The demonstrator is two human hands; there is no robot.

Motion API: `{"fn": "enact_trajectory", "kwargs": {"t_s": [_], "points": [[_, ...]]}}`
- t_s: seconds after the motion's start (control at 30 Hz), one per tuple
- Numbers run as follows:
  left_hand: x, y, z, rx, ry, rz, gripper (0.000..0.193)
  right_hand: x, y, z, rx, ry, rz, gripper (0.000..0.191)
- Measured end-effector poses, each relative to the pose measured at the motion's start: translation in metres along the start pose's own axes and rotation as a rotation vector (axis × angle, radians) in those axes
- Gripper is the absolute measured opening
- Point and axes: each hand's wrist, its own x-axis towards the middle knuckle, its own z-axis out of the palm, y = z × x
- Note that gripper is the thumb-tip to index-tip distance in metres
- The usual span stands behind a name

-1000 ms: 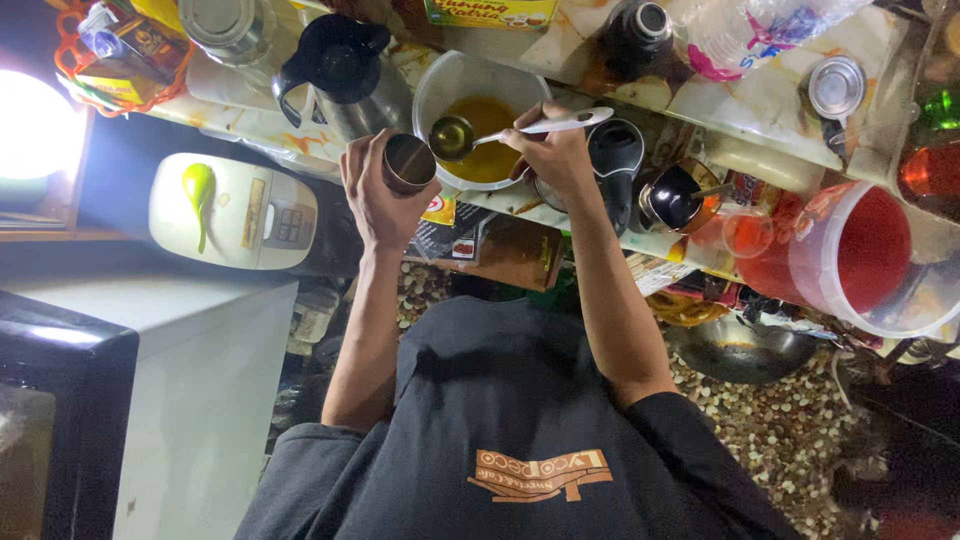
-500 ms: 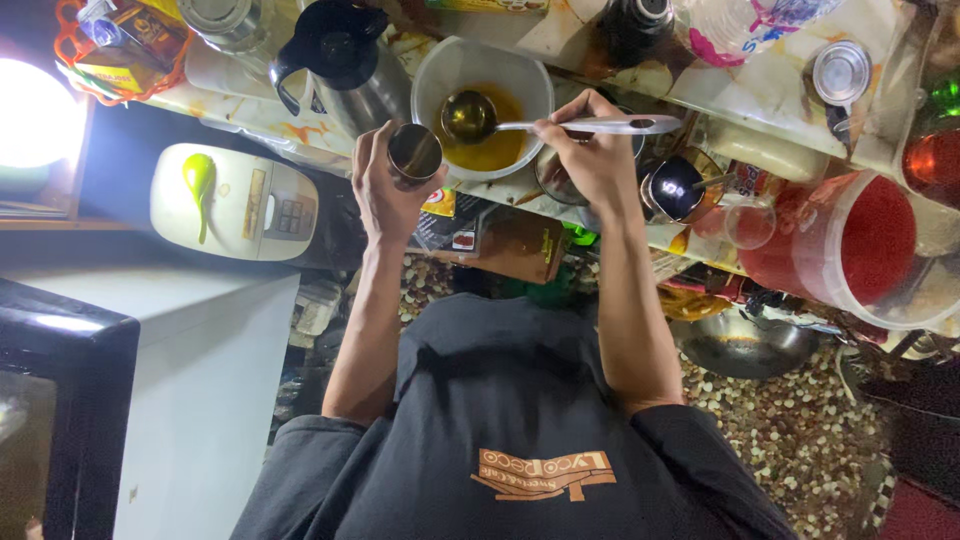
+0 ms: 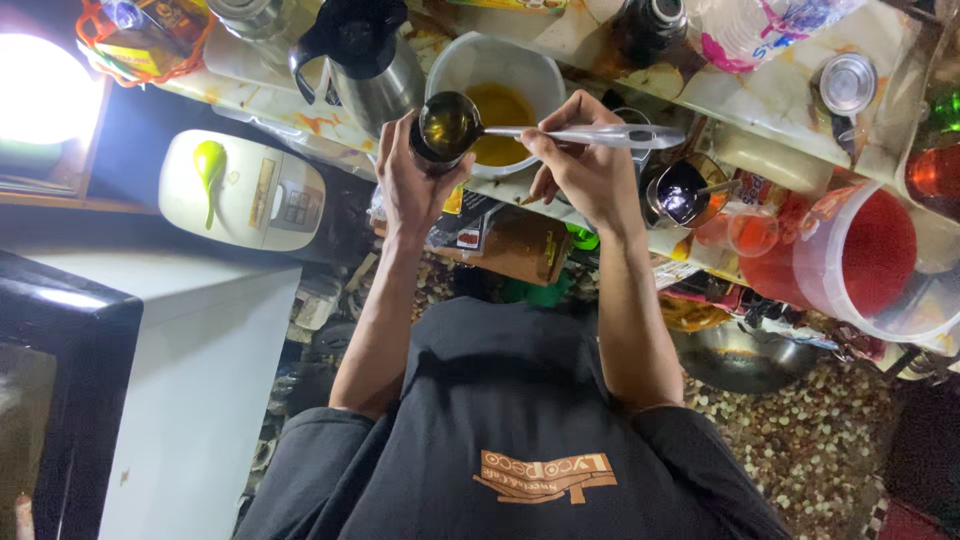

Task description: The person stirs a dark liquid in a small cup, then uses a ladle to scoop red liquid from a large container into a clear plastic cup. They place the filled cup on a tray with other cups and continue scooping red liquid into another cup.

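My left hand [image 3: 408,185] grips a small dark cup [image 3: 430,157] at the front edge of the counter. My right hand [image 3: 585,175] holds a ladle [image 3: 449,122] by its long pale handle. The ladle's bowl is full of amber liquid and hangs right over the cup's mouth, hiding most of it. Just behind stands a white bucket [image 3: 452,70] holding the same yellow-brown liquid.
A steel jug with a black lid [image 3: 365,55] stands left of the bucket. A small metal cup of dark liquid [image 3: 680,192], a red-filled bucket [image 3: 860,260] and a round tin [image 3: 845,85] crowd the marble counter [image 3: 780,110]. Below sit a white appliance [image 3: 245,190] and a metal bowl [image 3: 740,355].
My right hand lifted the ladle out of the white bucket and swung it left until it hangs over the cup. My left hand kept the cup almost still.
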Motion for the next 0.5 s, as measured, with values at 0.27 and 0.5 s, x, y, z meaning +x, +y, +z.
{"fn": "enact_trajectory", "kwargs": {"t_s": [0.27, 0.5], "points": [[-0.003, 0.005, -0.006, -0.029, 0.064, -0.01, 0.071, -0.006, -0.009, 0.01, -0.003, -0.038, -0.078, 0.019], [-0.007, 0.019, -0.013, -0.131, 0.027, -0.048, 0.059, -0.01, -0.018, 0.017, 0.0, -0.066, -0.09, 0.019]]}}
